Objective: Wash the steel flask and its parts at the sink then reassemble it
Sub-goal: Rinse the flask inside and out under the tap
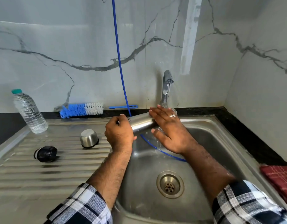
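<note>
Down at the bottom, 2 checked sleeves [84,206] are cut off by the edge of the picture. Between them is the steel sink [144,198], and its round drain [170,184] sits in the bowl with bare room all around it. A red cloth [280,178] lies on the right rim and is cut off at the side.

On the ribbed draining surface [26,175] to the left lie a black stopper [46,153] on its side and a steel cup lid [89,138] mouth down, a little apart from each other.

Higher up, the left hand [119,135] grips one end of the steel flask [142,122] with curled fingers. The flask lies sideways over the back of the bowl. Only the letters "ON" show on it; the hand hides the rest. The right hand [167,129] lies flat and open on the other end, fingers straight, with a ring [172,116] on 1 finger. Water falls from the tap [166,88] onto this hand and hides that end of the flask.

A thin blue hose [119,62] comes down the wall into the bowl and goes under the right arm.

At the back, a blue and white bottle brush [84,109] lies along the wall, and a clear water bottle [28,111] stands far left. The marks on the brush handle are too small to read.
</note>
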`<state>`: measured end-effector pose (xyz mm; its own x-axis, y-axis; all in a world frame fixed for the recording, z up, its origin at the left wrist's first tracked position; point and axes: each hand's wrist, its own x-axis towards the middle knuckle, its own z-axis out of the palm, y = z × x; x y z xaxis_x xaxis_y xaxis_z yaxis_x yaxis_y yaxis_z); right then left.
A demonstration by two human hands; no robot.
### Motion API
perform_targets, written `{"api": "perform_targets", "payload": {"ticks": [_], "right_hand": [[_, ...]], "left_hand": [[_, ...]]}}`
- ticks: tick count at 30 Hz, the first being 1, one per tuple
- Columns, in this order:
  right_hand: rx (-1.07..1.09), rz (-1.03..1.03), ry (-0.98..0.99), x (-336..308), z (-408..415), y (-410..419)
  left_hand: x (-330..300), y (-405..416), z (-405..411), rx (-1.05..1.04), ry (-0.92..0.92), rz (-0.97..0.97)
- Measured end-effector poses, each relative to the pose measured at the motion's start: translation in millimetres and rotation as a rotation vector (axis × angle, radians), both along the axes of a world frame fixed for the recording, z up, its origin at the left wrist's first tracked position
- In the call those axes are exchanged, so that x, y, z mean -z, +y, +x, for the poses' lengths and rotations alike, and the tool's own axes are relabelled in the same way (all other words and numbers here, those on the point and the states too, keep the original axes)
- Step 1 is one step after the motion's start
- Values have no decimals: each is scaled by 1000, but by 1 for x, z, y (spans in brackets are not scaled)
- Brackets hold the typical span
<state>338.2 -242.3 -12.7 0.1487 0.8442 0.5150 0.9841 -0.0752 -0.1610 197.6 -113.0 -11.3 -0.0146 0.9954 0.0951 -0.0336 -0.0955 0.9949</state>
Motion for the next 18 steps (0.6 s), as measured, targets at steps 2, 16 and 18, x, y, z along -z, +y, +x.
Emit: {"api": "perform_targets", "payload": {"ticks": [2,16,18], "right_hand": [[69,-7,22,0,6,-4],[186,2,34,-7,7,-7],[288,48,144,-8,20,-11]], "left_hand": [[-1,1,-2,15,-1,-15],[-2,8,-2,2,-58,-15],[-5,6,-5,53,-94,-42]]}}
